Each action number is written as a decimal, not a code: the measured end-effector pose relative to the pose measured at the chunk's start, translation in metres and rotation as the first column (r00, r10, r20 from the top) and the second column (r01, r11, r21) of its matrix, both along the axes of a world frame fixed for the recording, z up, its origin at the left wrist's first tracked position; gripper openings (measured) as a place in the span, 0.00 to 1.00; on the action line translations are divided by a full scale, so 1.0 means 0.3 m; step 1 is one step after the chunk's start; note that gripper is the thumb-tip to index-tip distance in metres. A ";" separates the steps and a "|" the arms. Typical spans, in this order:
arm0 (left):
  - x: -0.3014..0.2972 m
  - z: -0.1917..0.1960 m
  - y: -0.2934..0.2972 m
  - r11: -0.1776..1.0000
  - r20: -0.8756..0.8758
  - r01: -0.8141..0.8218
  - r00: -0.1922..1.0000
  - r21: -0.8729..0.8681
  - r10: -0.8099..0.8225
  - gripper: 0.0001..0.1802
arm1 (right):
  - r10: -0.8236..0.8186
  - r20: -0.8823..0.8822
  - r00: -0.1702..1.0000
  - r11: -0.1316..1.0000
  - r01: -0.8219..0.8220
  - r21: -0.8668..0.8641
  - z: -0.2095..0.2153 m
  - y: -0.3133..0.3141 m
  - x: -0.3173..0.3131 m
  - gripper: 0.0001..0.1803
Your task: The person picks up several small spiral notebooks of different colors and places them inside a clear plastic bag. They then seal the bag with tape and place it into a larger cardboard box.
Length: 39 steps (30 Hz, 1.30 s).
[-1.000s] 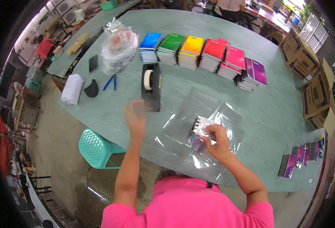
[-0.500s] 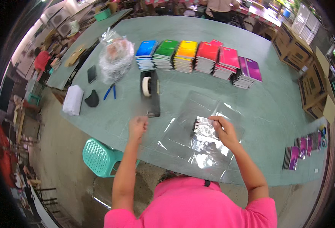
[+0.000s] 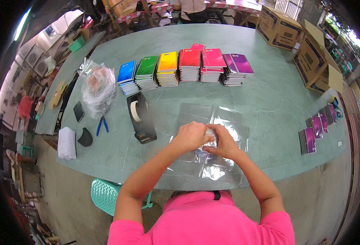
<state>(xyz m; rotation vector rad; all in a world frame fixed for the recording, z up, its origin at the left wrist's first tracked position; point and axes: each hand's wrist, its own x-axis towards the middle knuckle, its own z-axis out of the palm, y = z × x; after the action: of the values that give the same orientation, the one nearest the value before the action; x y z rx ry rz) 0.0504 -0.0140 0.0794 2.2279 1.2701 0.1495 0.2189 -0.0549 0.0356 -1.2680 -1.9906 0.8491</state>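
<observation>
Okay, both hands over the table, close together just in front of the person. Right hand (image 3: 225, 143): thumb and fingers curved around the right side of a small shiny packet (image 3: 210, 141), holding it. Left hand (image 3: 191, 136): palm down, fingers bent, fingertips at the packet's left side; grip mostly hidden, can't tell if it pinches or only presses. Packet sits between the hands, above clear plastic sheets (image 3: 218, 169) spread flat on the green table (image 3: 278, 110); much of it covered by fingers.

Left of the hands, well apart from the packet: black tape dispenser (image 3: 146, 132) with a pale tape roll (image 3: 135, 111). Further left: blue pliers (image 3: 100, 126), dark curved piece (image 3: 85, 138), dark phone-like slab (image 3: 78, 111), white bundle (image 3: 67, 143), puffy clear bag (image 3: 98, 87).

Beyond the sheets, a row of spiral notebook stacks, left to right: blue (image 3: 126, 72), green (image 3: 147, 66), yellow (image 3: 167, 63), red (image 3: 189, 59), pinkish red (image 3: 213, 59), purple (image 3: 239, 64). More purple notebooks (image 3: 309, 141) near the right edge, cartons (image 3: 278, 29) at far right. Teal stool (image 3: 105, 197) by the near left edge. Another person (image 3: 191, 7) at the far side.
</observation>
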 end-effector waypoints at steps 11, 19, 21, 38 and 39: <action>-0.182 -0.248 0.003 0.968 0.471 0.248 0.858 -0.029 -0.205 0.46 | -0.204 -0.304 0.931 0.972 0.156 -0.175 -0.071 -0.031 0.002 0.12; 0.160 -0.118 -0.168 0.816 0.390 0.428 0.726 0.388 -0.566 0.33 | -0.661 -0.286 0.694 0.370 -0.030 -0.929 -0.062 -0.214 0.307 0.25; 0.295 -0.088 -0.214 0.650 0.210 0.489 0.682 0.581 -0.701 0.30 | -0.626 -0.410 0.664 0.580 0.044 -0.814 -0.082 -0.301 0.418 0.30; 0.855 -0.283 -0.408 0.564 0.327 0.809 0.495 0.163 -0.805 0.21 | -0.647 0.461 0.607 0.678 0.735 -0.016 0.022 -0.368 1.058 0.49; 0.861 -0.264 -0.382 0.615 0.336 0.775 0.545 0.149 -0.768 0.21 | -0.714 0.441 0.544 0.647 0.753 0.118 0.064 -0.329 1.141 0.49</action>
<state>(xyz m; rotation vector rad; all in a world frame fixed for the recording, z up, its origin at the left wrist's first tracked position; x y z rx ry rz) 0.3087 -0.1288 0.0001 2.3789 -0.0018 0.1969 0.5613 -0.1536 0.0549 -2.2885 -1.4412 0.2038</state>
